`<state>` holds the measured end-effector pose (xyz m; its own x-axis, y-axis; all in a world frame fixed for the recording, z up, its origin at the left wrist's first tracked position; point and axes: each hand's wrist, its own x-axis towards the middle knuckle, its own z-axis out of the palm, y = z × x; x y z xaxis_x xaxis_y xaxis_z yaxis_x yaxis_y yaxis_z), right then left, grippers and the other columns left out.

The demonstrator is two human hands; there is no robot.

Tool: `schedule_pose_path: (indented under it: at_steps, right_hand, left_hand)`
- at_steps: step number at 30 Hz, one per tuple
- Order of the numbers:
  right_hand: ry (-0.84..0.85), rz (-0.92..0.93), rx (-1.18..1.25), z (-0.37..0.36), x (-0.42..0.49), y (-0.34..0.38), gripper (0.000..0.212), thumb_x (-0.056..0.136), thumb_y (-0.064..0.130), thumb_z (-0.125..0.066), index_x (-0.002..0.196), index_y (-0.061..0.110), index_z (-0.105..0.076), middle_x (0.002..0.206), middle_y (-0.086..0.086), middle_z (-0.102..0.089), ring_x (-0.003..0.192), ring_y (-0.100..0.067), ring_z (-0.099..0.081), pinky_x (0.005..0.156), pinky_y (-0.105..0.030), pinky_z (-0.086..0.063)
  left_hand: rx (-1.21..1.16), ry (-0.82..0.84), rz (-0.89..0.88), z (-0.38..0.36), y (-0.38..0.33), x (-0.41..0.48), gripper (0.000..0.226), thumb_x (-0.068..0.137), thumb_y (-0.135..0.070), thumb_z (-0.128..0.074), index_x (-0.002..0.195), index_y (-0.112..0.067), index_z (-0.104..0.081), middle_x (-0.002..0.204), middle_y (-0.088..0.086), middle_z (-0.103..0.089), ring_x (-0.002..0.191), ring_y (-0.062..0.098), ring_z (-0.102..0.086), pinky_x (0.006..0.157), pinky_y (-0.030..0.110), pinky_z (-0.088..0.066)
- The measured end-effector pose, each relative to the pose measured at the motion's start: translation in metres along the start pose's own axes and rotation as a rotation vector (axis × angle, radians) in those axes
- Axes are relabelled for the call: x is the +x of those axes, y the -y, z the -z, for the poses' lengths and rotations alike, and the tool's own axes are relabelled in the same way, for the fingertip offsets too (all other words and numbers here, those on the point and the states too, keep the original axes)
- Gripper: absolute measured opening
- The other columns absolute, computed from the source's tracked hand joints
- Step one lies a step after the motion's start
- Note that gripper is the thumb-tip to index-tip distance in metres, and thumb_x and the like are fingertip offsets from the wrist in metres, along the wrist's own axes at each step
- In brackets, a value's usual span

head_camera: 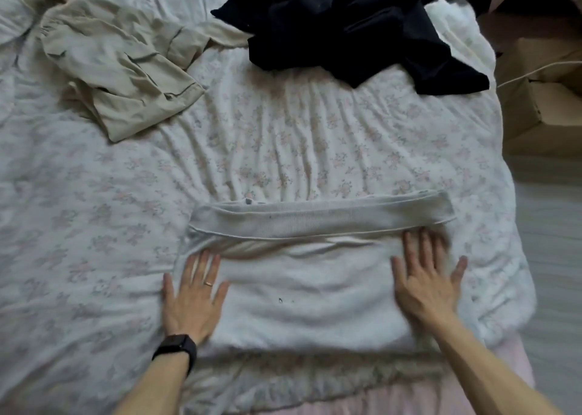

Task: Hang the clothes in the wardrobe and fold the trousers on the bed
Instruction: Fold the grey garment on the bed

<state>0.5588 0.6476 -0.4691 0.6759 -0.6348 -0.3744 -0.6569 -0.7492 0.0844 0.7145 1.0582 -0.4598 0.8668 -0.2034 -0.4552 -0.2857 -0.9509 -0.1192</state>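
Both hands are lying flat with fingers spread, the left hand and right hand pressing a folded white garment at the bed's near edge. It looks like smoothing a fold; next probably folding again or taking the beige trousers.

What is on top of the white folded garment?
Only the two hands: left hand at its left edge, right hand near its right side, both flat. The white folded garment is hidden under the palms, and it covers the bedcover beneath.

A home bedroom: floral-quilted bed strewn with clothes
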Motion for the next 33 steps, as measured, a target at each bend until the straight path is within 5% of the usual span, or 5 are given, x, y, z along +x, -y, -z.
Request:
schedule_pose_path:
  at_steps: [6,10,21,28,33]
  right_hand:
    - [-0.133,0.187,0.166,0.026,-0.03,0.068,0.067,0.098,0.055,-0.021,0.16,0.035,-0.01,0.17,-0.002,0.004,0.156,-0.021,0.009,0.12,-0.057,0.013]
    - [-0.104,0.455,0.07,0.016,-0.017,0.104,0.064,0.1,0.059,-0.022,0.16,0.038,-0.014,0.17,0.002,0.002,0.156,-0.02,0.006,0.122,-0.058,0.006]
    - [0.033,-0.034,0.046,0.048,0.071,0.017,0.068,0.095,0.067,0.003,0.156,0.042,0.017,0.161,0.003,0.037,0.147,-0.019,0.036,0.117,-0.063,0.015]
    - [-0.135,0.404,0.139,-0.008,-0.068,0.032,0.071,0.094,0.062,-0.036,0.158,0.034,-0.027,0.169,-0.009,-0.012,0.155,-0.032,-0.011,0.12,-0.062,-0.009]
    - [0.051,0.056,0.065,-0.035,-0.1,-0.049,0.07,0.094,0.057,-0.026,0.157,0.028,-0.028,0.167,-0.01,-0.016,0.154,-0.031,-0.017,0.116,-0.068,-0.015]
  left_hand:
    - [-0.147,-0.138,-0.297,0.024,-0.084,0.003,0.068,0.098,-0.058,-0.029,0.16,-0.036,-0.008,0.169,-0.001,0.0,0.155,0.021,0.004,0.121,0.06,0.003]
    - [-0.115,-0.123,-0.301,0.022,-0.108,0.039,0.062,0.101,-0.063,-0.014,0.153,-0.049,0.018,0.163,-0.013,0.029,0.151,0.016,0.025,0.116,0.054,0.024]
    - [-0.114,-0.164,-0.029,0.022,-0.034,0.108,0.058,0.099,-0.057,0.006,0.154,-0.042,0.018,0.166,-0.006,0.02,0.153,0.015,0.019,0.119,0.059,0.012]
    - [-0.376,-0.032,-0.192,-0.006,-0.127,-0.023,0.065,0.095,-0.07,-0.011,0.154,-0.051,0.009,0.164,-0.014,0.024,0.152,0.013,0.023,0.117,0.059,0.015]
    - [-0.385,0.05,-0.063,-0.017,-0.146,-0.061,0.062,0.097,-0.07,-0.006,0.15,-0.053,0.02,0.159,-0.019,0.035,0.147,0.008,0.032,0.118,0.065,0.009]
